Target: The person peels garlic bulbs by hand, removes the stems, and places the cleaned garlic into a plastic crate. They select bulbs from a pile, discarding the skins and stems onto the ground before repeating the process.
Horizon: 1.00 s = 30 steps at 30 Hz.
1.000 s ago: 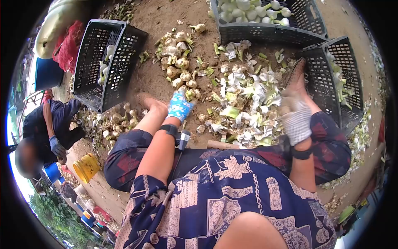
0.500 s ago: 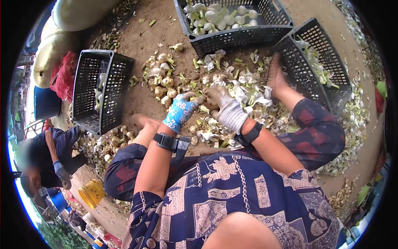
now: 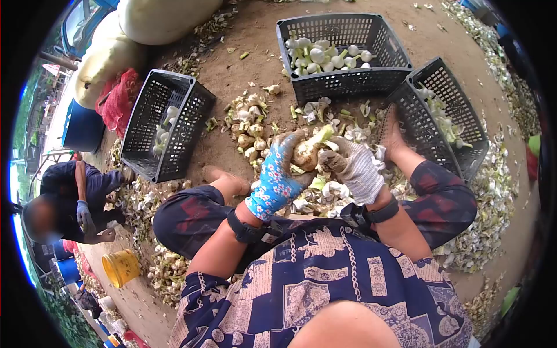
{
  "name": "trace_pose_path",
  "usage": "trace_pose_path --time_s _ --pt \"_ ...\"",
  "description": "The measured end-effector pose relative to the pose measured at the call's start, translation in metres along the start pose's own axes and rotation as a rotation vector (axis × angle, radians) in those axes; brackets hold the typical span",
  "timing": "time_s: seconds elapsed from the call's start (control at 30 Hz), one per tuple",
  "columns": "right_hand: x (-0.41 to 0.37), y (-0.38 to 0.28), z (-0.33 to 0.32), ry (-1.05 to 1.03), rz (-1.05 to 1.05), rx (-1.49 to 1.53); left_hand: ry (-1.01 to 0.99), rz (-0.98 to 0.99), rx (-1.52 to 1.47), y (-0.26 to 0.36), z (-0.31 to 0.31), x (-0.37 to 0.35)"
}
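Observation:
A garlic bulb [image 3: 306, 155] with brownish outer skin and a short green stem is between my hands, its stem pointing up and right. My left hand [image 3: 277, 177], in a blue flowered glove, is closed around the bulb's left side. At its right side is my right hand [image 3: 352, 165], in a grey-white glove with soiled fingertips. Its fingers are curled and pressed together against the bulb and stem. Beyond my left hand lies a pile of unpeeled garlic bulbs [image 3: 246, 139]. Loose garlic skins [image 3: 332, 192] are scattered beneath both hands.
A black crate [image 3: 348, 87] at the far side holds white garlic bulbs. Tilted crates stand at the left [image 3: 184, 136] and right [image 3: 458, 145], with some garlic inside. A person [image 3: 72, 203] works at the left near a yellow bucket [image 3: 121, 268]. A red mesh bag [image 3: 119, 103] lies behind.
The head view has shifted, so the crates appear lower and further right. My hands have moved apart a little, and the garlic bulb now shows clearly between them.

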State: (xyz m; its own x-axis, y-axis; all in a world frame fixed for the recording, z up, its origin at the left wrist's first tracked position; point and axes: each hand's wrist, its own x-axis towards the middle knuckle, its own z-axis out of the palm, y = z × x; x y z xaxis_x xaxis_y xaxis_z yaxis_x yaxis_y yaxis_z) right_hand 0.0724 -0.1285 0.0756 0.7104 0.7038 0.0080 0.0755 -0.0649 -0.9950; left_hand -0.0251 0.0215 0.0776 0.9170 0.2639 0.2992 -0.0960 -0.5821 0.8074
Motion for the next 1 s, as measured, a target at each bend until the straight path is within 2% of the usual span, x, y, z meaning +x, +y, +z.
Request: trace_pose_path --time_s 0.03,0.1,0.23,0.3,0.37,0.43,0.5,0.53,0.57,0.6,0.63,0.7,0.73,0.77,0.8,0.83,0.9,0.93,0.97,1.0 --pt "-0.002 0.001 0.003 0.049 -0.071 -0.283 -0.018 0.074 0.045 0.002 0.002 -0.001" --pt "-0.004 -0.006 0.005 0.008 -0.053 -0.317 -0.021 0.061 0.088 0.004 0.004 -0.004" --pt "-0.002 -0.009 0.011 -0.088 0.084 -0.192 -0.028 0.019 0.084 -0.001 -0.006 -0.014" --pt "-0.001 -0.009 0.014 -0.136 0.128 -0.154 -0.047 -0.063 0.059 -0.007 -0.008 -0.019" --pt "-0.002 0.005 0.016 -0.117 -0.113 -0.391 -0.042 -0.061 0.088 -0.007 -0.014 -0.02" --pt "-0.001 0.011 0.019 -0.114 -0.096 -0.313 -0.084 -0.118 -0.15 -0.011 -0.017 -0.021" --pt "0.003 0.008 0.017 -0.122 -0.23 -0.222 -0.207 -0.488 -0.989 -0.015 -0.022 -0.02" --pt "-0.004 -0.011 0.015 -0.201 0.236 0.144 -0.277 -0.55 -1.314 -0.028 -0.019 -0.022" --pt "-0.004 -0.009 0.011 -0.208 0.235 0.147 -0.347 -0.604 -1.64 -0.038 -0.015 -0.026" --pt "-0.004 -0.006 0.006 -0.216 0.325 0.266 -0.318 -0.794 -1.745 -0.029 -0.02 -0.026" --pt "-0.004 -0.005 0.003 -0.218 0.412 0.387 -0.203 -0.866 -1.654 -0.021 -0.017 -0.022" --pt "-0.004 0.001 0.008 -0.123 0.42 0.454 0.046 -0.71 -1.248 -0.022 -0.004 -0.018" --pt "-0.003 0.013 0.012 -0.048 0.075 0.112 0.129 -0.658 -1.099 -0.014 0.0 -0.015" --pt "-0.002 0.019 0.012 0.025 -0.268 -0.233 0.067 -0.544 -0.938 -0.017 0.006 -0.017" --pt "-0.01 -0.013 0.008 -0.108 0.221 0.099 0.02 -0.629 -1.153 -0.02 0.009 -0.019" --pt "-0.01 -0.011 0.005 -0.108 0.218 0.101 -0.025 -0.714 -1.365 -0.021 0.009 -0.019" --pt "-0.005 -0.006 -0.002 -0.131 0.337 0.413 -0.042 -0.764 -1.566 -0.018 0.005 -0.017" --pt "-0.003 -0.006 -0.001 -0.108 0.438 0.503 -0.059 -0.701 -1.358 -0.009 0.006 -0.01" --pt "-0.001 -0.002 0.003 -0.1 0.438 0.509 -0.067 -0.706 -1.354 -0.01 0.009 -0.011" --pt "0.001 0.004 0.01 -0.141 0.122 0.048 -0.055 -0.655 -1.395 -0.01 0.012 -0.011"
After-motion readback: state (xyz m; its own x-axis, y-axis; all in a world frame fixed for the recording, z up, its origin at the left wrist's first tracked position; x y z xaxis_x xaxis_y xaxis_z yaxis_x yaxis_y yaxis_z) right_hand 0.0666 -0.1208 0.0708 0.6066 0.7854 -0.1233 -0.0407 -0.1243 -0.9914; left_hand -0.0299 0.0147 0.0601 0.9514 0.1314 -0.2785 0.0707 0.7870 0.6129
